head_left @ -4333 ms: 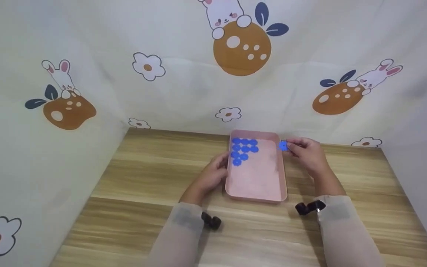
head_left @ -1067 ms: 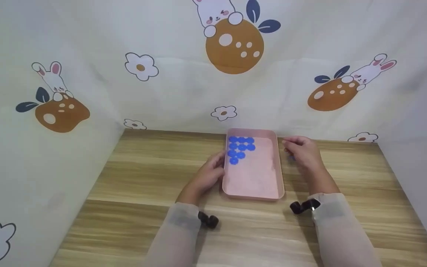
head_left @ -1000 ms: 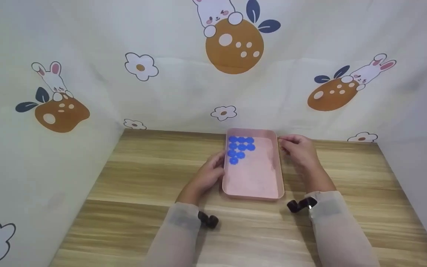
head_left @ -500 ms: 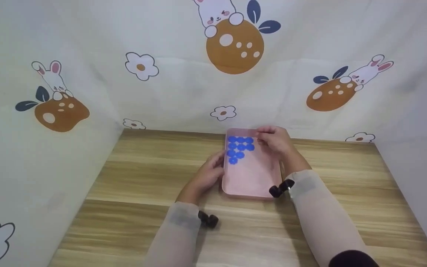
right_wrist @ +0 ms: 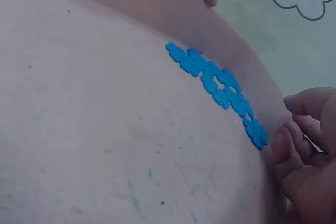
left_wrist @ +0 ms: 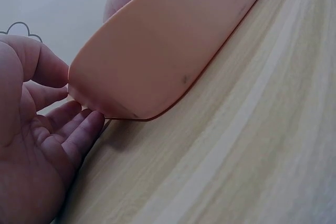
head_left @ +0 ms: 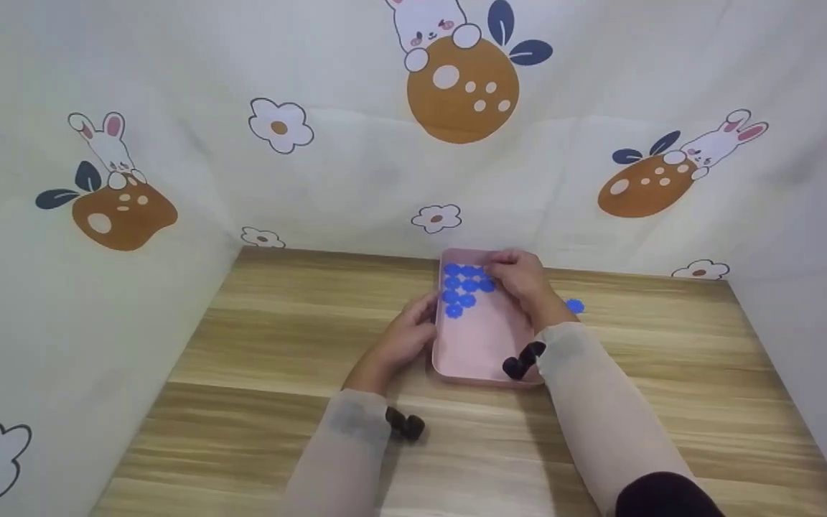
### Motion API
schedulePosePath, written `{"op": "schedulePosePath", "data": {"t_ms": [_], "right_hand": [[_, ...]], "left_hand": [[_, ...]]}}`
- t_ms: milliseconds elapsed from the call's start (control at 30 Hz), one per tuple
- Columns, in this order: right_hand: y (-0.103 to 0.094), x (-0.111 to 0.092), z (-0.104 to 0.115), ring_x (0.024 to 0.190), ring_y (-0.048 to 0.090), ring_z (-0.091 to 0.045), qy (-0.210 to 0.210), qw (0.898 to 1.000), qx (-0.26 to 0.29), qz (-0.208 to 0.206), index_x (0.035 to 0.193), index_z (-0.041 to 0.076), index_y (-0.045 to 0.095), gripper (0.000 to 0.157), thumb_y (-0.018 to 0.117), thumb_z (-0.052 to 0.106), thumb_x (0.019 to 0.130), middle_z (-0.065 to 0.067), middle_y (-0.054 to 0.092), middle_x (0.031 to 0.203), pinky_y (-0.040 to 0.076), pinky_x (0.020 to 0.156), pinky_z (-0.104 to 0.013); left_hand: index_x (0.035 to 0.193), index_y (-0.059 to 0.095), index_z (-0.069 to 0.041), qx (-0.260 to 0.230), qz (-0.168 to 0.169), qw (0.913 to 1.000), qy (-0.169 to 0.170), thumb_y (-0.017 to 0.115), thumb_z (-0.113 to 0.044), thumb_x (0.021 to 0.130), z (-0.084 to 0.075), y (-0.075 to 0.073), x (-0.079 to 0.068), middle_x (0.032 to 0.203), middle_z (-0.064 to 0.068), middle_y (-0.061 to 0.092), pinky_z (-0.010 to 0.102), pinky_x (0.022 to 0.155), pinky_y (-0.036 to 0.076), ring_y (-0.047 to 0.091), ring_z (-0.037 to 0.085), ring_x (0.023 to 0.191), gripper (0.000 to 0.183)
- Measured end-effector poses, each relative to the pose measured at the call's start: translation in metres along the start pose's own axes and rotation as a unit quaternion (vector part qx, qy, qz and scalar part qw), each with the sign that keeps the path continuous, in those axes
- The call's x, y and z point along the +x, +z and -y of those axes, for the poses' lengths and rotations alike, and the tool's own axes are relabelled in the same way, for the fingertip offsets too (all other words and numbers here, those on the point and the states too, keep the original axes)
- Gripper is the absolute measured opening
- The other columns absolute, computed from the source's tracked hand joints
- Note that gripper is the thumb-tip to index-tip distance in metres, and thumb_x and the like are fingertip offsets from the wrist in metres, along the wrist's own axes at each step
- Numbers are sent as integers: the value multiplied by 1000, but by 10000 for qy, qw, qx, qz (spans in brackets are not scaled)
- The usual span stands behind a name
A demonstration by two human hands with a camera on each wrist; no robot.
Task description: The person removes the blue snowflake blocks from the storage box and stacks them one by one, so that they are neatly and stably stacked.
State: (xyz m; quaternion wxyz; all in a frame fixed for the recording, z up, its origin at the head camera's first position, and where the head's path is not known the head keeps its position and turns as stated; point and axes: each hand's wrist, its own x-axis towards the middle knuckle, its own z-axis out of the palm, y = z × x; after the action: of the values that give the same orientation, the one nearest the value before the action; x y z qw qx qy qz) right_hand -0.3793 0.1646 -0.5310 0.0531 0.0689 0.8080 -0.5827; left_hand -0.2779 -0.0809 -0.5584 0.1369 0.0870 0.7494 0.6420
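A pink tray [head_left: 485, 345] stands on the wooden table, with several blue flower-shaped discs [head_left: 469, 286] set in rows in its far left corner. My left hand [head_left: 410, 330] rests at the tray's left side; in the left wrist view its extended fingertips [left_wrist: 92, 124] touch the tray wall. My right hand [head_left: 525, 276] reaches over the far right of the tray, fingers loosely bent at the end of the top row. The right wrist view shows its index finger [right_wrist: 310, 102] and thumb apart beside the discs, with no disc visible between them.
One loose blue disc [head_left: 575, 306] lies on the table [head_left: 277, 323] right of the tray, beside my right forearm. A printed cloth [head_left: 356, 179] stands close behind the tray and along both sides of the table.
My right hand gripped a blue disc outside the tray's right rim earlier. It has since moved left over the tray, and a disc shows on the table. The left hand stays put.
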Motion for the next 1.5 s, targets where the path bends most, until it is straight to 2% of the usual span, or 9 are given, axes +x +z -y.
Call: {"op": "schedulePosePath", "data": {"t_ms": [167,367,533,667,733,833,1067,1333,1500], "right_hand": [[1,2,-2,125,63,-30,76,9991,-403,61,126,1,75,34,73,9,92,-15,70,137,55,113,-44],[0,3,-4,127,63,-31,87,9974,-675,223,124,4,76,35,74,6,89,-12,70,138,54,116,-47],[0,3,-8,118,61,-28,-136,9943,-1013,317,124,5,77,41,79,2,82,-11,69,133,59,105,-43],[0,4,-10,111,63,-27,-507,9893,-1345,261,120,3,79,43,79,-3,77,-13,71,128,59,94,-36],[1,5,-11,112,64,-26,-737,9848,-1562,209,117,1,80,41,80,-3,76,-13,73,128,59,93,-35],[1,6,-12,113,66,-25,-840,9808,-1752,150,113,1,82,38,82,-2,75,-11,75,127,59,94,-35],[2,3,-9,120,63,-28,-371,9880,-1483,233,116,7,82,36,81,-3,81,-9,70,132,61,106,-45],[2,0,-9,125,61,-30,-377,9894,-1377,269,113,8,84,32,80,-3,83,-10,67,137,61,107,-47],[1,1,-10,126,61,-30,-377,9884,-1451,245,108,9,85,25,79,-1,86,-8,67,136,61,108,-48]], "left_hand": [[168,34,-9,76,-7,10000,62,53,-3,92,-3,0,-2,175,12,36,45,137,24,33,29,164,79],[168,34,-8,36,19,9999,104,53,-2,92,-3,0,-3,174,14,37,47,137,25,33,31,164,79],[168,34,-9,59,25,9999,89,53,-2,92,-2,1,-2,174,13,38,47,137,26,34,30,163,79],[168,35,-10,45,38,10000,72,53,-2,92,-2,1,-2,174,12,38,47,137,25,33,30,164,79],[168,34,-9,5,71,9999,94,53,-3,92,-2,1,-2,175,13,36,47,137,25,32,30,164,78],[168,33,-8,-45,91,9999,108,52,-3,94,-1,1,-2,175,13,35,47,137,25,31,30,164,77],[167,37,-14,64,9,10000,-7,54,-5,94,-1,0,-3,175,11,36,47,136,27,34,29,163,76],[168,37,-16,121,-35,9998,-128,55,-8,93,-2,0,-4,175,9,37,46,136,27,34,27,163,77],[168,37,-15,181,-8,9998,-62,55,-8,94,-2,0,-3,174,10,38,47,136,27,34,28,163,76]]}}
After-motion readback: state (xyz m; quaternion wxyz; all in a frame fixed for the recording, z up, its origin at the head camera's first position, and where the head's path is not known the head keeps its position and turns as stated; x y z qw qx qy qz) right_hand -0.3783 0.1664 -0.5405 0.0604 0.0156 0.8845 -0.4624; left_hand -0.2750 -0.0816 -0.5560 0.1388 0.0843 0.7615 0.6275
